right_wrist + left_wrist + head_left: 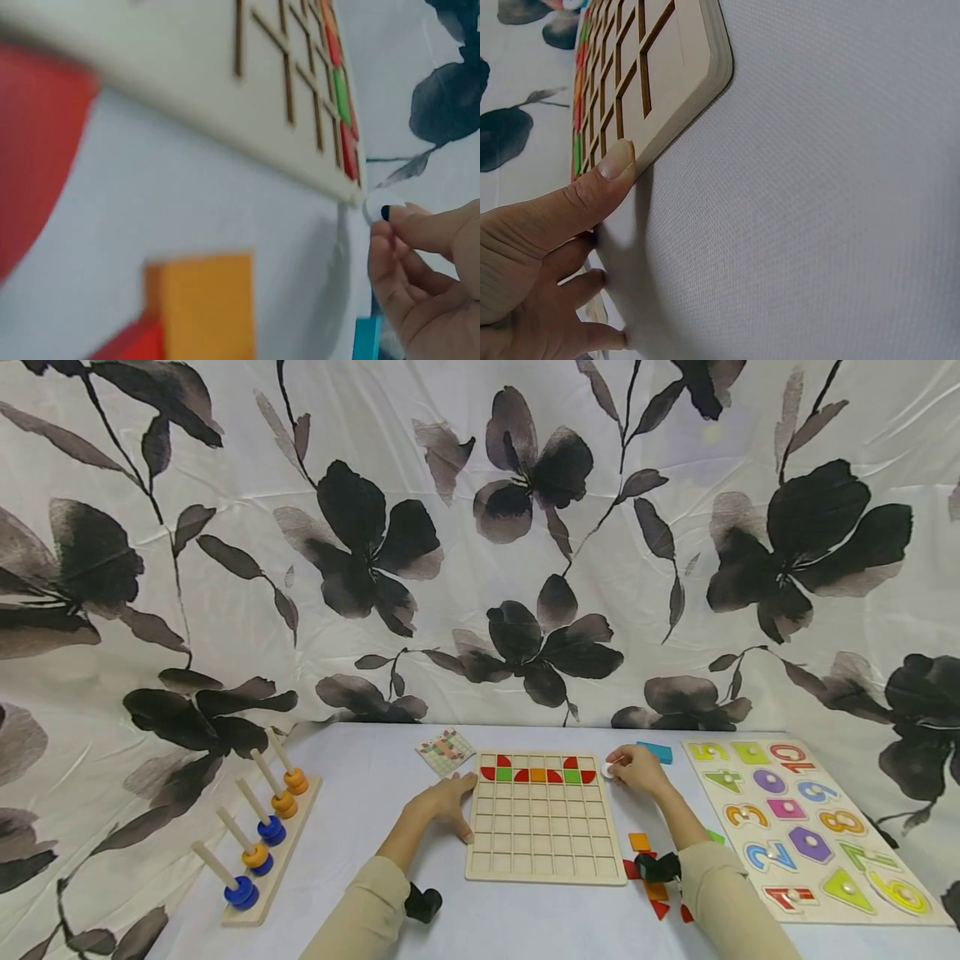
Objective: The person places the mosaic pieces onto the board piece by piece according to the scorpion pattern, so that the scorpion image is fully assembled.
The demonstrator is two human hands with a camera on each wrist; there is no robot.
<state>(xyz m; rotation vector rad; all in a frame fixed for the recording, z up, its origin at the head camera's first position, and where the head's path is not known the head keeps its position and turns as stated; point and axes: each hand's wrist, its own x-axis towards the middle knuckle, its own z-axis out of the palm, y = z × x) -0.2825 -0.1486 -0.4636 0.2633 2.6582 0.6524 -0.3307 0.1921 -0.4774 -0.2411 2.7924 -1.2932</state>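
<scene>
A wooden grid board (546, 867) lies in front of me, with red, green and orange pieces (538, 775) set along its far rows. My left hand (446, 803) rests at the board's left edge, fingers spread; the left wrist view shows its thumb (604, 180) against the rim. Beyond the board's far right corner, my right hand (637, 770) pinches a small white round piece (607, 770) between thumb and fingers. In the right wrist view this white piece (373, 206) is close beside the board's corner, partly hidden by the fingertips.
Loose orange and red pieces (639, 842) lie right of the board, partly under the right wrist. A blue block (656, 752) sits behind the right hand. A patterned card (446, 752) lies at the back left. A ring stacker (288, 852) stands left, a number puzzle (810, 874) right.
</scene>
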